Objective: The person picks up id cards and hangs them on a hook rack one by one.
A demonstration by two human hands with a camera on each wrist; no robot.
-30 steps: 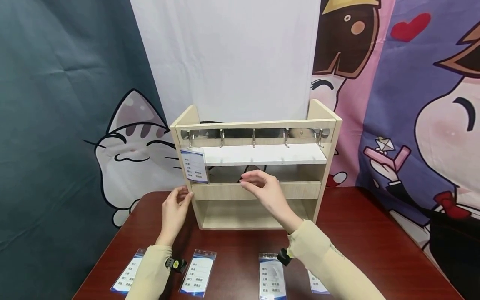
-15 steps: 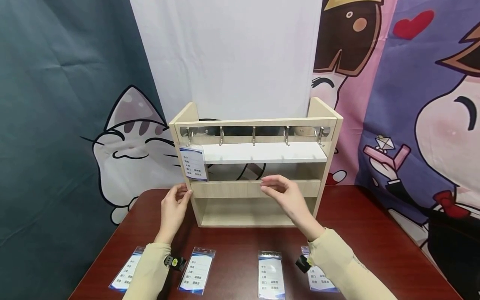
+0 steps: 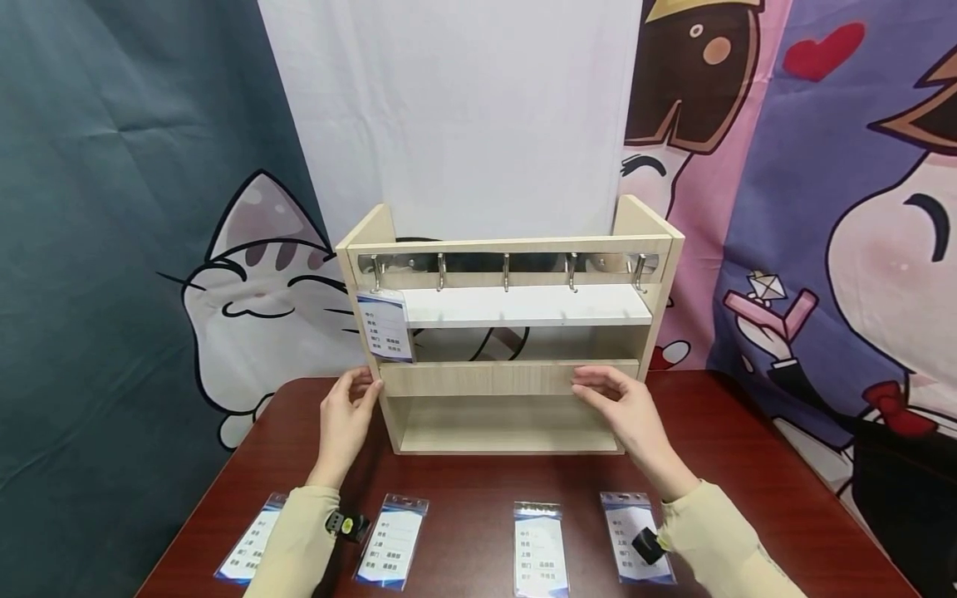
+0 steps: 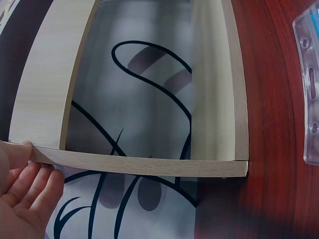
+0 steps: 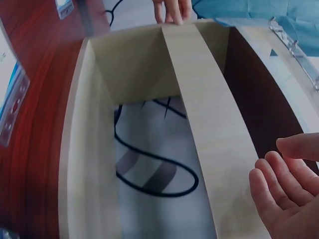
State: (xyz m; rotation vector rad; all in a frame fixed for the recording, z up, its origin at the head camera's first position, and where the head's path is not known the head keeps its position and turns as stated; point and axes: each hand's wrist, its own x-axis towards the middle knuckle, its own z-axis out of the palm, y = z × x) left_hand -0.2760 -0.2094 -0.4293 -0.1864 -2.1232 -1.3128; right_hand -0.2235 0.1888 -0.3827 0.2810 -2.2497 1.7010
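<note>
A light wooden rack (image 3: 449,379) stands on the table, a metal hook rail across its upper part. At its left side panel (image 4: 139,165), my left hand (image 3: 346,422) grips the edge, thumb in front and fingers outside. My right hand (image 3: 628,411) hovers before the right end of the middle board (image 5: 209,114), fingers loosely bent and nothing held. A blue-and-white ID badge (image 3: 386,329) in a clear sleeve hangs from the leftmost hook (image 3: 376,270). The other hooks carry nothing.
On the dark red table (image 3: 463,515) in front lie several more badges, among them a left-middle badge (image 3: 392,544), a right-middle badge (image 3: 541,548) and a far-right badge (image 3: 628,523), partly behind the right wrist's camera. Printed cloth (image 3: 478,116) hangs behind the rack.
My right hand has moved right and slightly down, from the rack's middle to its right end, uncovering the far-right badge. The left hand stays at the side panel.
</note>
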